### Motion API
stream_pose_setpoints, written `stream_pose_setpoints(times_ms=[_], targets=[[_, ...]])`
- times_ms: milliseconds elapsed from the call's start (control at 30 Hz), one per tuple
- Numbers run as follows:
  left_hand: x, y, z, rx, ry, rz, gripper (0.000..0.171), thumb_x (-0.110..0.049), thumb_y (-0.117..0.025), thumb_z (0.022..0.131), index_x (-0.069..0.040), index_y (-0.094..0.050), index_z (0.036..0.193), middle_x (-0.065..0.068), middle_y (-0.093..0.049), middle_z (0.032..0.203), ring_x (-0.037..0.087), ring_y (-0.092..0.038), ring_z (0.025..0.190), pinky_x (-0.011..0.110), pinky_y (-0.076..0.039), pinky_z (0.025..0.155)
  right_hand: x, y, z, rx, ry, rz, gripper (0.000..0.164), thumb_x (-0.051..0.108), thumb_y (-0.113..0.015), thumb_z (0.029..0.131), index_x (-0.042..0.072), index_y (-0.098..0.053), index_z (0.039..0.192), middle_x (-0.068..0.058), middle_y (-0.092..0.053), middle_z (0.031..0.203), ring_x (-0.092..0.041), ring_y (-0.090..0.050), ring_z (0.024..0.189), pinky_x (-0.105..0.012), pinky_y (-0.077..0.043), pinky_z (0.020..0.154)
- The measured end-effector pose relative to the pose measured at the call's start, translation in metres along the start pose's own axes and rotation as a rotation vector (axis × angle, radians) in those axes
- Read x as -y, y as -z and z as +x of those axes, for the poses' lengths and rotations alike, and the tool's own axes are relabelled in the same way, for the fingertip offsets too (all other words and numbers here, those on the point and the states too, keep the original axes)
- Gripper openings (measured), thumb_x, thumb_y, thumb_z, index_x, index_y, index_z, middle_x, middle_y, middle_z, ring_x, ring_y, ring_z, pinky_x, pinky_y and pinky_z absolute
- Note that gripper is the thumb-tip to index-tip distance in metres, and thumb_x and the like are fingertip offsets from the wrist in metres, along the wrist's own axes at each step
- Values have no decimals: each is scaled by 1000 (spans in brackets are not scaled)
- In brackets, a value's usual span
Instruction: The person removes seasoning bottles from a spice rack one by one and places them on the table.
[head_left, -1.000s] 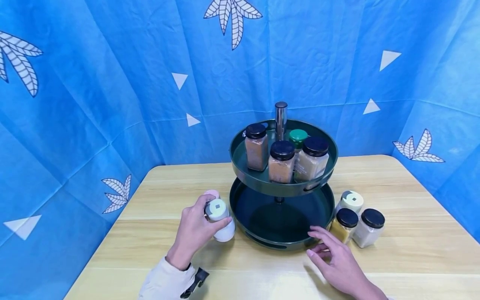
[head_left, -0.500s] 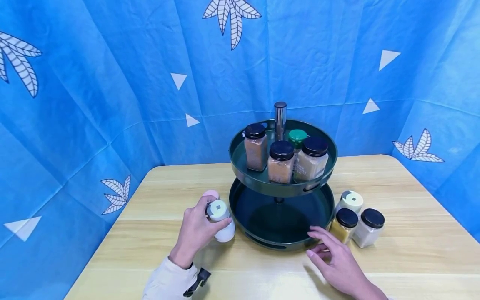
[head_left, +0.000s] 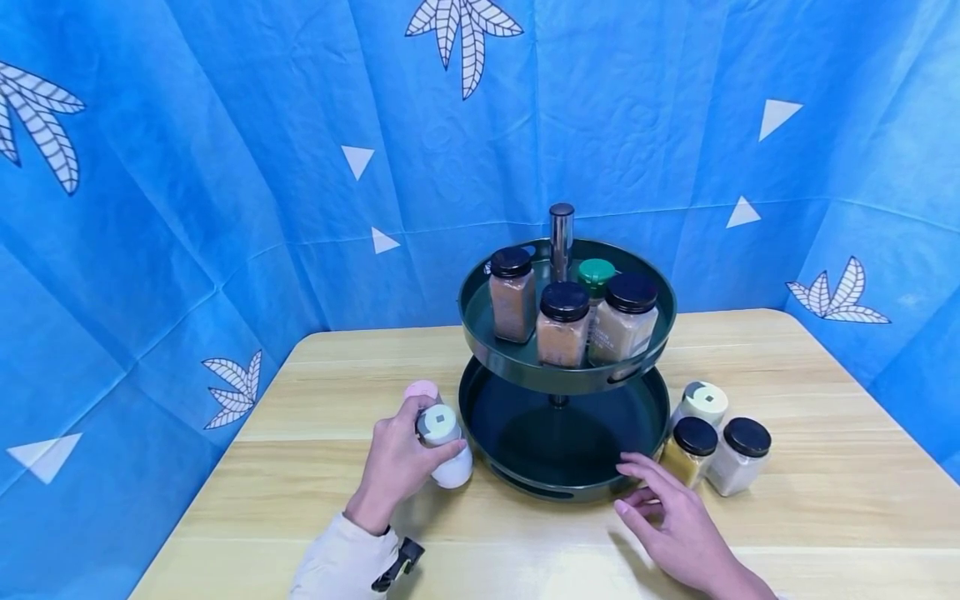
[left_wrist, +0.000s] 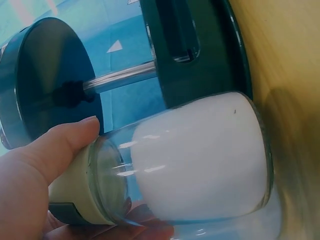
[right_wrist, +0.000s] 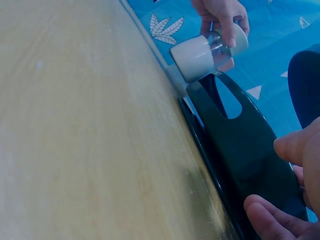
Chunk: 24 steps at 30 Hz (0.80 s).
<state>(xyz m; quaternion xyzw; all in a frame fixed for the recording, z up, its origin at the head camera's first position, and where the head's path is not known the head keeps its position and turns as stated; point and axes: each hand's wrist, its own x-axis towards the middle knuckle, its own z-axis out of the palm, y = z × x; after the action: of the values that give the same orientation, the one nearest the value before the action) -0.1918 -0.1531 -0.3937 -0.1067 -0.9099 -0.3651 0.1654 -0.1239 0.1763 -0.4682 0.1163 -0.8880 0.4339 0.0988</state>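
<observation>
My left hand (head_left: 401,462) grips a clear glass jar (left_wrist: 200,160) of white contents by its cream lid (head_left: 438,423), thumb on one side and fingers on the other. The jar stands out beside the left rim of a dark green two-tier turntable (head_left: 566,492), close over the table. Just behind it shows a pink-lidded jar (head_left: 422,390), mostly hidden. My right hand (head_left: 675,521) has relaxed fingers at the lower tray's front right rim. In the right wrist view, its fingertips (right_wrist: 257,207) lie right at the tray wall (right_wrist: 250,150) and grasp nothing.
The upper tray (head_left: 498,358) carries several spice jars, including a brown one (head_left: 513,304) and a green-capped one (head_left: 597,275). Right of the turntable stand a cream-lidded jar (head_left: 703,400), a yellow-filled jar (head_left: 682,462) and a white-filled jar (head_left: 735,467). Blue cloth (head_left: 300,125) hangs around the table.
My left hand has shifted slightly right and nearer with the jar, so more of the pink lid shows behind it. The right hand has stayed in place.
</observation>
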Motion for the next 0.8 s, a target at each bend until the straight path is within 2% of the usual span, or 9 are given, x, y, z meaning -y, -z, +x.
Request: stream_pose_setpoints(times_ms=[167, 533, 800], targets=[[3, -4, -1, -2, -11, -14, 53, -22, -88, 63, -10, -57, 105, 11, -72, 92, 22, -67, 82, 42, -59, 70, 1, 0, 0, 6, -11, -2, 34, 15, -70, 86, 10, -59, 119, -15, -53, 133, -4, -61, 80, -20, -58, 69], [4, -10, -2, 13, -27, -7, 53, -21, -87, 65, -8, -58, 106, 13, -71, 96, 24, -67, 85, 44, -58, 72, 0, 0, 1, -5, 7, -2, 34, 15, -70, 86, 10, -59, 118, -16, -54, 133, -4, -62, 80, -21, -58, 68], [4, -11, -1, 20, 3, -21, 54, -22, -87, 64, -9, -58, 107, 13, -71, 97, 23, -67, 86, 44, -59, 73, 1, 0, 1, -7, 3, -7, 35, 14, -70, 86, 9, -59, 118, -16, -54, 133, -4, -61, 79, -21, -58, 68]])
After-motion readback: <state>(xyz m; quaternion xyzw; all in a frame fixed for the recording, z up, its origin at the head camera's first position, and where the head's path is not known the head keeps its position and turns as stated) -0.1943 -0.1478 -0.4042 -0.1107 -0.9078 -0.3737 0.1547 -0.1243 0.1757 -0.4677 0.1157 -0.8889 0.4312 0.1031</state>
